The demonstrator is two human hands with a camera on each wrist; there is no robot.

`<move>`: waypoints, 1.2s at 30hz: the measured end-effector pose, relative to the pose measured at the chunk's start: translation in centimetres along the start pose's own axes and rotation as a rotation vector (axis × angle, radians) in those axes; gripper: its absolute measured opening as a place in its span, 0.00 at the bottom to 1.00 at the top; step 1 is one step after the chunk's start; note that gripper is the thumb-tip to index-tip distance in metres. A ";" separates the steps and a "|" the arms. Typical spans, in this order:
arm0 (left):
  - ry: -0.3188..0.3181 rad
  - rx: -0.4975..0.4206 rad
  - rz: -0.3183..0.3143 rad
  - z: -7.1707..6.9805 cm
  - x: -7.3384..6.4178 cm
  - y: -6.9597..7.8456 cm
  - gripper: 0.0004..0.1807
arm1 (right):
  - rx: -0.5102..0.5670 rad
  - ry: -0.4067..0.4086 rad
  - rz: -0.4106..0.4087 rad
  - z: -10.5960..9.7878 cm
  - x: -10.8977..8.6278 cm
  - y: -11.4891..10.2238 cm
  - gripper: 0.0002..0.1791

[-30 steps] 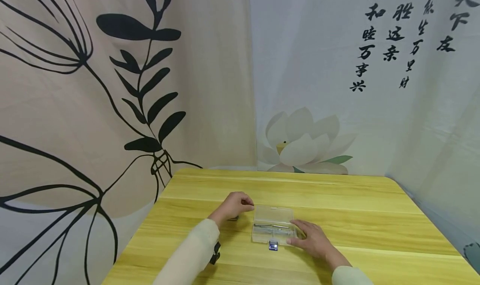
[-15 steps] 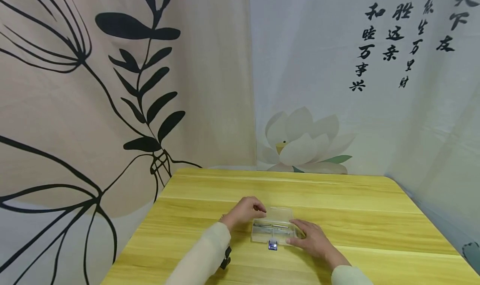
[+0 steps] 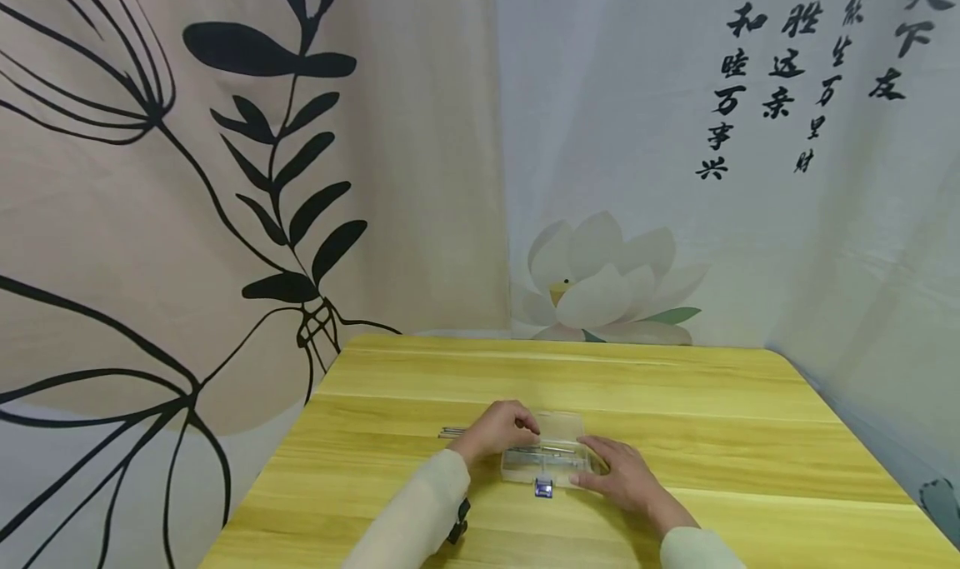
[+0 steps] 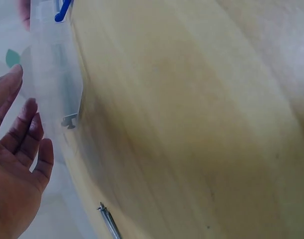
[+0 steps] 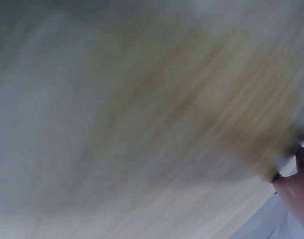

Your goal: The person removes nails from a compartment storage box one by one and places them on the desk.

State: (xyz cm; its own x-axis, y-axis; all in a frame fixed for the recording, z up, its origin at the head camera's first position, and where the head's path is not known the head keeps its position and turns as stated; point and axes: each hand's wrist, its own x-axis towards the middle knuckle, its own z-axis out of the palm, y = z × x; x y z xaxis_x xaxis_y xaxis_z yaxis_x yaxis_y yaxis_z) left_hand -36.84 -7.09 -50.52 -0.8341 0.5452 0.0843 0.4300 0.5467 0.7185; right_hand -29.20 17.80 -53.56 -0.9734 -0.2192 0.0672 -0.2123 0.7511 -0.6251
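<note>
A clear plastic box with a blue latch lies on the table, its lid raised at the back. Thin metal rods lie along the back of the box. My left hand is over the box's left back corner, partly covering the lid. In the left wrist view the fingers of my left hand are loosely bent beside the box wall, with nothing visible between them. My right hand grips the box's right end between thumb and fingers. The right wrist view is badly blurred.
Slim metal rods lie on the wooden table left of the box, partly behind the left wrist. One rod shows its narrow tip in the left wrist view. Printed curtains hang behind the table.
My left hand has moved right, from above the rods on the table to over the box's left side. Those rods now show behind the wrist. My right hand keeps its grip on the box.
</note>
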 end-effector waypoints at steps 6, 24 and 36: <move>-0.016 -0.009 -0.028 0.5 0.0 0.0 0.03 | 0.007 -0.004 -0.007 -0.1 0.0 0.0 0.40; -0.026 0.079 0.041 1.0 0.2 -0.2 0.02 | -0.007 0.012 -0.035 -0.2 -0.1 -0.1 0.40; -0.047 0.036 0.027 0.7 0.0 0.1 0.02 | 0.003 0.005 -0.030 -0.1 -0.3 -0.1 0.39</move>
State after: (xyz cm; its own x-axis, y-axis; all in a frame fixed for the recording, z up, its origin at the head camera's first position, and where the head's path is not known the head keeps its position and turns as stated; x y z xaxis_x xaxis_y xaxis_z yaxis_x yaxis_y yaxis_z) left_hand -36.56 -6.62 -50.91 -0.8050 0.5891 0.0703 0.4653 0.5534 0.6909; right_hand -28.89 17.88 -53.40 -0.9669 -0.2388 0.0901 -0.2416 0.7420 -0.6254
